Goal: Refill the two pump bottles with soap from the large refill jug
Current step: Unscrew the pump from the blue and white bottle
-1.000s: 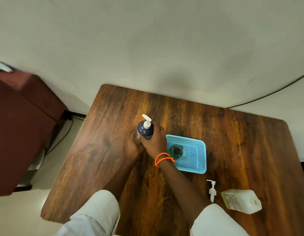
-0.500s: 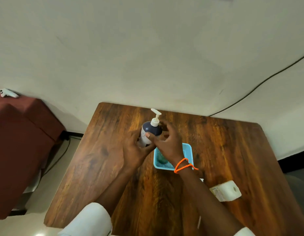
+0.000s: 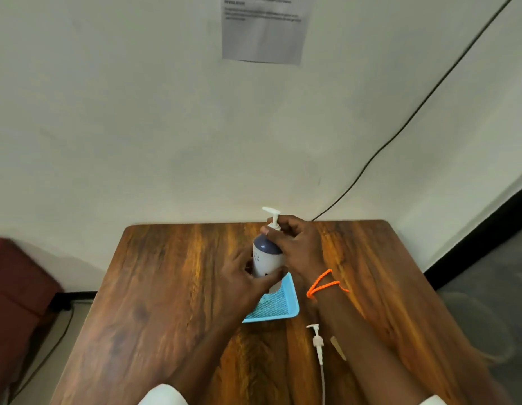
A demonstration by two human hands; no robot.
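At frame centre a pump bottle (image 3: 267, 252) stands on the desk (image 3: 172, 287), a basket (image 3: 276, 305) just below it, a loose pump (image 3: 317, 343) lower right of the basket.

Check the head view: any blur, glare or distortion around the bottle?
Head view: wide-angle bend curves the table edges; soft motion blur on the left hand, right hand and pump bottle; wall notice text unreadable; mild sheen on wood, no hard glare.
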